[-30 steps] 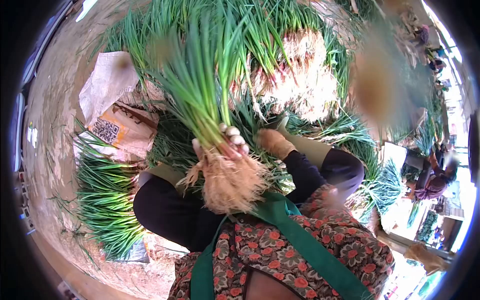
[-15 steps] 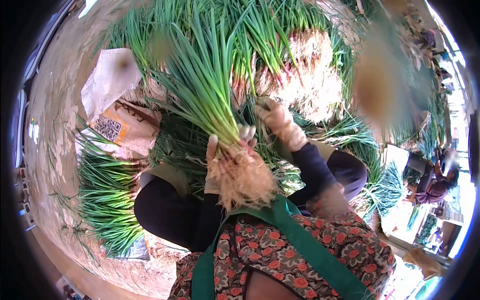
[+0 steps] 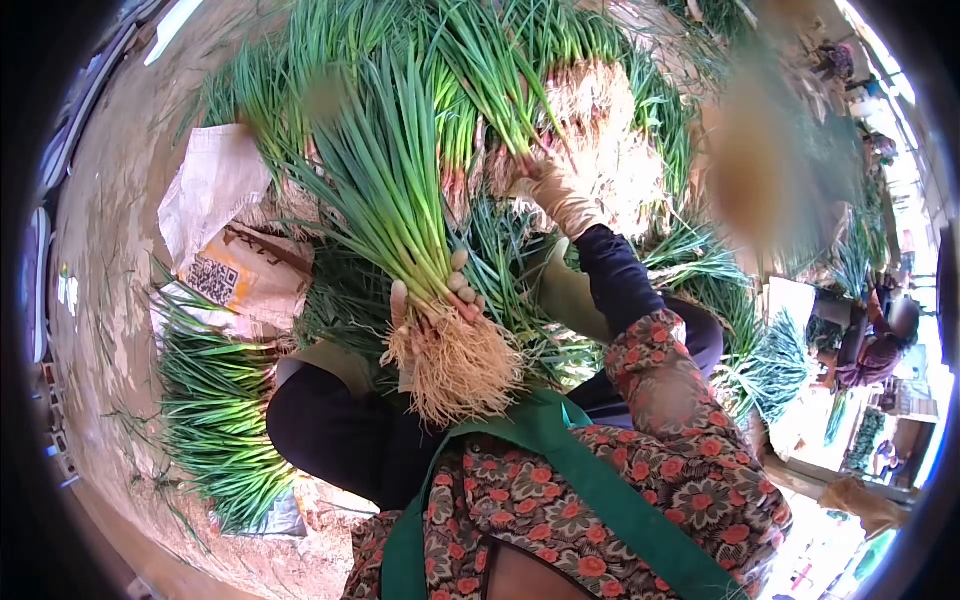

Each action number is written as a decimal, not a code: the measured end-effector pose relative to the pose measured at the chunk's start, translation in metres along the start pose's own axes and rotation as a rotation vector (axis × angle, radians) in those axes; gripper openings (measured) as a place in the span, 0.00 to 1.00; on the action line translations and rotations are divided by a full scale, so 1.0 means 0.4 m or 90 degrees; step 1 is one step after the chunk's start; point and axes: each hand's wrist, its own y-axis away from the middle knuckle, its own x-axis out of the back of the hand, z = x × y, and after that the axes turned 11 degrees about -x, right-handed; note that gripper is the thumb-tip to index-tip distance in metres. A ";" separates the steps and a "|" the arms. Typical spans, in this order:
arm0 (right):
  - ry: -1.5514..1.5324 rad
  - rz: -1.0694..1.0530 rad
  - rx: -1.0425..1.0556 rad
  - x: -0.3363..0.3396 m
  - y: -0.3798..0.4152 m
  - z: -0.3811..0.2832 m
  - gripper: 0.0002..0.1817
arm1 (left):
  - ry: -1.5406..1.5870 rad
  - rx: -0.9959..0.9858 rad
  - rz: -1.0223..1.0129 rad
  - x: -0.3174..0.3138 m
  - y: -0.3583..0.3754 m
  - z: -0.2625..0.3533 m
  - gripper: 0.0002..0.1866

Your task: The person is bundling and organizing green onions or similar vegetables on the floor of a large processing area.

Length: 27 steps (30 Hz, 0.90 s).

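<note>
A thick bunch of spring onions [image 3: 415,225] stands in front of my chest, its green leaves pointing away and its tangled roots hanging toward my apron. My gloved left hand [image 3: 462,284] is wrapped round the stalks just above the roots; its palm is hidden behind them. Farther out to the right, my gloved right hand [image 3: 562,194] is at the near edge of the big spring onion pile [image 3: 590,100]. Its fingers are closed round the pale lower stalks of a few onions there, with the fingertips partly hidden.
On the left lies another heap of spring onions [image 3: 220,400], beside a printed sack [image 3: 245,270] with a square code. Loose green leaves [image 3: 350,290] cover the ground between my knees. A person [image 3: 880,345] sits at the far right near more onions [image 3: 780,370].
My right hand has reached forward from beside the held bunch to the pile and closed on stalks there. The bunch in my left hand has shifted slightly left, its roots fanned toward me.
</note>
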 end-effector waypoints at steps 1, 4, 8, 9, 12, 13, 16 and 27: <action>0.189 0.012 -0.069 0.033 0.050 -0.075 0.24 | -0.014 0.013 -0.036 -0.003 -0.011 0.008 0.44; -0.279 -0.132 -0.060 0.009 0.112 -0.073 0.24 | -0.117 -0.079 0.142 -0.061 -0.002 -0.034 0.40; -0.461 -0.454 0.146 -0.041 0.309 -0.019 0.26 | 0.040 -0.151 0.158 -0.111 -0.026 -0.063 0.39; -0.324 -0.440 0.158 -0.052 0.346 -0.023 0.25 | 0.143 -0.155 0.285 -0.121 -0.030 -0.063 0.39; -0.151 -0.552 0.018 0.014 0.358 -0.063 0.27 | -0.066 -0.120 0.311 -0.101 -0.019 -0.063 0.40; -0.132 -0.610 -0.060 0.054 0.332 -0.078 0.28 | -0.221 -0.099 0.254 -0.080 -0.013 -0.060 0.40; -0.325 -0.450 -0.094 0.005 0.241 -0.050 0.32 | -0.217 -0.059 0.257 -0.082 -0.011 -0.053 0.40; -0.267 -0.295 -0.094 -0.100 0.161 -0.052 0.22 | -0.296 -0.048 0.390 -0.009 0.020 -0.033 0.34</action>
